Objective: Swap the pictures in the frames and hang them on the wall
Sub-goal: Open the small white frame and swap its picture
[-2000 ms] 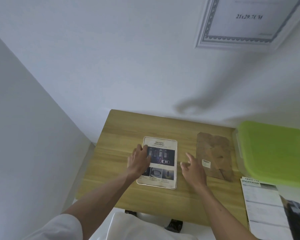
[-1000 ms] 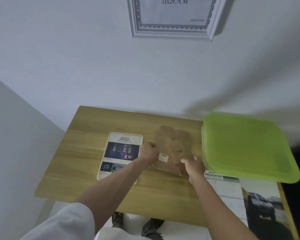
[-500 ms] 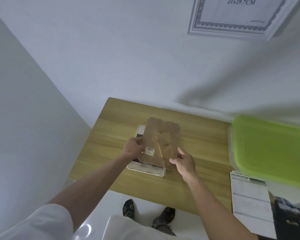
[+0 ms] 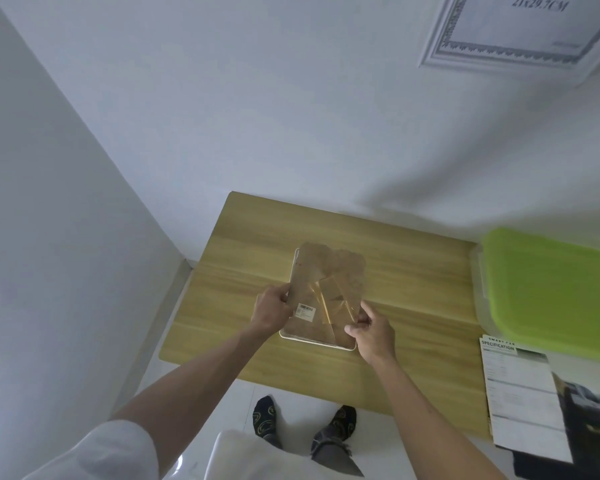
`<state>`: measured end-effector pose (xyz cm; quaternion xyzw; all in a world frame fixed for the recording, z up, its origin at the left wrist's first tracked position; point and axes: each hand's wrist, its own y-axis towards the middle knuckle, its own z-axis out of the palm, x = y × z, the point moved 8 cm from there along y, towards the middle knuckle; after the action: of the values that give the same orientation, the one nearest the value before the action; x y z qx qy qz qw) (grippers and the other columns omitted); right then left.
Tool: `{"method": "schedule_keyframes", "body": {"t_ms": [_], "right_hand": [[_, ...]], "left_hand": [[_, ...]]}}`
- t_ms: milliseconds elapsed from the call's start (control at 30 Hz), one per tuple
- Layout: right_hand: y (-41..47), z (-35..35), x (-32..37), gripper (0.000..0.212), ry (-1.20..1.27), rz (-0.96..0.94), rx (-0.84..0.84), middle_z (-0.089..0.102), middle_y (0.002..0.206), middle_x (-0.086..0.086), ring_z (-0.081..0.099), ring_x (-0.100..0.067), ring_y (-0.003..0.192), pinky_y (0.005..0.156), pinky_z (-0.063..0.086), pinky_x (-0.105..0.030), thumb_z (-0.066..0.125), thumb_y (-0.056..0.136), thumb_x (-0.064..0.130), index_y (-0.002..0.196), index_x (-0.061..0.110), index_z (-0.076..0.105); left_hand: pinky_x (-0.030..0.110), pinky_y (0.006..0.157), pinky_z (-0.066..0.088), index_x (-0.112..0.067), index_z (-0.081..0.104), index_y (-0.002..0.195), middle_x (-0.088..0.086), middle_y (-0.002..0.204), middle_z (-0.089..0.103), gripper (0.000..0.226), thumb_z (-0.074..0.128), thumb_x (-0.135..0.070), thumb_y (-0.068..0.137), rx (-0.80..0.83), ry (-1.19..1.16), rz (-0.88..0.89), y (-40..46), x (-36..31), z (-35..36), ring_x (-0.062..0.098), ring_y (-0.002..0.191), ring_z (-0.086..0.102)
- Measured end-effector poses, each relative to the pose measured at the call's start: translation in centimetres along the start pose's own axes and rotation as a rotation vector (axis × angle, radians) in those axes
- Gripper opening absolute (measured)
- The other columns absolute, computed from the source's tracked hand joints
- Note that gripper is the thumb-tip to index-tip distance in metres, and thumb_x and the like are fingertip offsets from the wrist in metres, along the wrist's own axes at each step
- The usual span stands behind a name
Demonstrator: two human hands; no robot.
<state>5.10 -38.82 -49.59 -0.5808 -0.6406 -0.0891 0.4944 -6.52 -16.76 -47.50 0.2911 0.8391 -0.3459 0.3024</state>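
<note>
A brown backing board [image 4: 326, 289] with a fold-out stand and a small white label lies over a white picture frame [image 4: 317, 342] on the wooden table [image 4: 413, 306]. The frame's rim shows only along the near edge and upper left corner; the picture inside is hidden. My left hand [image 4: 271, 311] grips the board's left edge. My right hand [image 4: 373, 329] pinches its lower right corner. A second white frame [image 4: 513, 29] holding a printed sheet hangs on the wall at the upper right.
A green-lidded plastic box [image 4: 551, 292] stands at the table's right end. A car specification sheet [image 4: 520, 389] lies in front of it at the near right edge. A white wall [image 4: 49, 237] closes the left side. My feet in socks stand below the table's near edge.
Both hands picked the backing board up from the right of the table, carried it left and laid it over the frame with the safety picture, which is now covered.
</note>
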Motion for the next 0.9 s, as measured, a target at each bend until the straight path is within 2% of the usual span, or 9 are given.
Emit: {"method": "schedule_keyframes", "body": {"t_ms": [67,133,233,367,533,667,767,833,900], "right_hand": [[0.1,0.0,0.2,0.076,-0.038,-0.005,-0.007,0.069,0.099,-0.002,0.068,-0.018,0.084,0.076,0.047,-0.016,0.075,0.076,0.002,0.146,0.016,0.047],[0.2,0.0,0.4,0.075,-0.079,-0.015,-0.009,0.068,0.097,-0.002,0.066,-0.016,0.08,0.07,0.044,-0.013,0.075,0.075,0.0,0.144,0.015,0.049],[0.0,0.2,0.3,0.072,-0.132,-0.022,-0.015,0.065,0.1,-0.006,0.064,-0.017,0.083,0.077,0.045,-0.02,0.076,0.075,-0.001,0.141,0.012,0.053],[-0.3,0.3,0.5,0.071,-0.196,-0.033,-0.008,0.063,0.107,-0.008,0.064,-0.02,0.095,0.087,0.046,-0.025,0.078,0.076,0.003,0.141,0.01,0.052],[-0.2,0.4,0.8,0.07,-0.319,-0.056,0.062,0.063,0.11,-0.011,0.061,-0.018,0.099,0.084,0.04,-0.02,0.078,0.079,0.01,0.143,0.009,0.049],[-0.1,0.7,0.9,0.071,-0.414,-0.07,0.131,0.062,0.107,-0.013,0.06,-0.022,0.104,0.089,0.044,-0.024,0.074,0.082,0.014,0.146,0.006,0.044],[-0.1,1.2,0.8,0.072,-0.472,-0.061,0.16,0.056,0.112,-0.014,0.057,-0.023,0.108,0.09,0.043,-0.023,0.07,0.085,0.015,0.15,0.006,0.039],[-0.3,1.4,1.0,0.077,-0.503,-0.057,0.193,0.051,0.114,-0.013,0.055,-0.021,0.105,0.087,0.04,-0.021,0.071,0.086,0.018,0.152,0.007,0.033],[-0.4,1.4,0.9,0.084,-0.518,-0.051,0.224,0.047,0.116,-0.01,0.053,-0.018,0.101,0.086,0.039,-0.02,0.073,0.085,0.022,0.154,0.008,0.027]], "left_hand": [[0.031,0.063,0.051,-0.015,0.07,0.085,0.003,0.075,0.066,0.018,0.064,-0.001,0.075,0.023,0.03,0.009,0.3,0.1,0.0,0.02,0.074,0.063],[0.035,0.068,0.052,-0.006,0.07,0.088,0.004,0.076,0.06,0.019,0.069,0.001,0.07,0.047,0.08,0.005,0.6,0.4,0.1,0.022,0.076,0.059],[0.035,0.073,0.053,-0.006,0.073,0.097,0.006,0.082,0.058,0.032,0.077,-0.004,0.066,0.078,0.127,0.02,1.0,0.9,0.3,0.027,0.087,0.063],[0.033,0.07,0.051,-0.004,0.072,0.092,0.005,0.081,0.053,0.03,0.082,-0.012,0.065,0.11,0.172,0.086,1.1,1.0,0.2,0.025,0.079,0.058],[0.026,0.071,0.044,-0.009,0.072,0.112,0.005,0.088,0.053,0.049,0.086,-0.017,0.066,0.165,0.172,0.138,1.1,1.3,0.3,0.021,0.08,0.055],[0.024,0.072,0.044,-0.001,0.068,0.118,0.005,0.093,0.053,0.055,0.087,-0.019,0.069,0.253,0.215,0.196,1.1,1.6,0.7,0.018,0.08,0.054],[0.032,0.08,0.05,-0.004,0.057,0.132,0.008,0.108,0.053,0.065,0.079,-0.033,0.078,0.347,0.39,0.293,0.7,1.5,0.8,0.022,0.084,0.055],[0.036,0.087,0.05,-0.008,0.043,0.144,0.01,0.12,0.051,0.076,0.07,-0.044,0.083,0.396,0.562,0.385,0.5,1.3,0.9,0.026,0.099,0.057],[0.038,0.09,0.05,-0.007,0.04,0.146,0.01,0.122,0.051,0.08,0.067,-0.05,0.083,0.414,0.658,0.443,0.3,1.0,1.0,0.027,0.109,0.055]]}}
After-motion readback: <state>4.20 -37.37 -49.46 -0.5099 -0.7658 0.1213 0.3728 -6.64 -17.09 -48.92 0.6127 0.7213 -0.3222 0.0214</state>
